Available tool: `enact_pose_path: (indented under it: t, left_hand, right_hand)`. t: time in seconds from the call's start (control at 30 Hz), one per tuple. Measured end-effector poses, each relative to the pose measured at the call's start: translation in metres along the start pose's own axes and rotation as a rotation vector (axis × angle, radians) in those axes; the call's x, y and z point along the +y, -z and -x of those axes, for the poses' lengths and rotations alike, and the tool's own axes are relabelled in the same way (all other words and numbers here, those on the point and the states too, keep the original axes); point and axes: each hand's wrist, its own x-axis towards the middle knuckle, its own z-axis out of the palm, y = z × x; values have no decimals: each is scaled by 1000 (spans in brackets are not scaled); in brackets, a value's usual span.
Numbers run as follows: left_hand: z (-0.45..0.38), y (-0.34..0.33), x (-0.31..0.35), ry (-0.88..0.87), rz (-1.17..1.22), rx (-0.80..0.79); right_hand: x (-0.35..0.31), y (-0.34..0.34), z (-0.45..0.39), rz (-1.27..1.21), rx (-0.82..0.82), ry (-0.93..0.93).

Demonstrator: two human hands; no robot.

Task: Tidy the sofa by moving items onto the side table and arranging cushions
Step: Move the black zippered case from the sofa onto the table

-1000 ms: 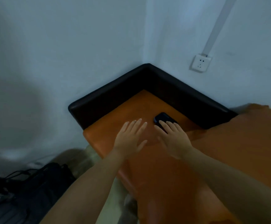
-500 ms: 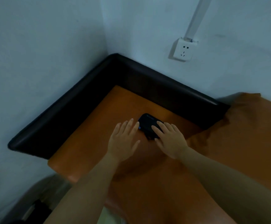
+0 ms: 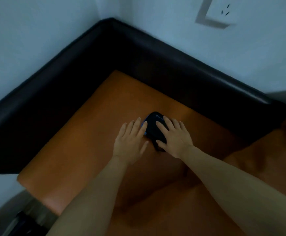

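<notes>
A small black device (image 3: 153, 126) with a blue left edge lies on the orange sofa seat (image 3: 87, 142), near the corner. My right hand (image 3: 174, 135) lies over it, fingers spread across its top and thumb against its near end. My left hand (image 3: 132, 142) rests flat on the seat just left of it, fingers apart, a fingertip touching the blue edge. The device's right part is hidden under my right hand.
A black padded backrest and armrest (image 3: 173, 65) wrap the seat's far corner against pale walls. A wall socket (image 3: 219, 12) sits at the upper right. Loose orange cushioning (image 3: 266, 150) rises at the right. Something dark (image 3: 24, 225) lies on the floor at the lower left.
Both hands have moved forward to the black device. My right hand went from touching its near edge to covering it, and my left hand closed in on its left side. The view has come closer.
</notes>
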Motion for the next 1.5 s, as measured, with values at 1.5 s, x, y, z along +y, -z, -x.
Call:
enact_pose_path:
  t: [1.5]
  left_hand:
    - [40,-6,-31,57,14,203]
  right_hand:
    - [-18,-8,-14,46,168,220]
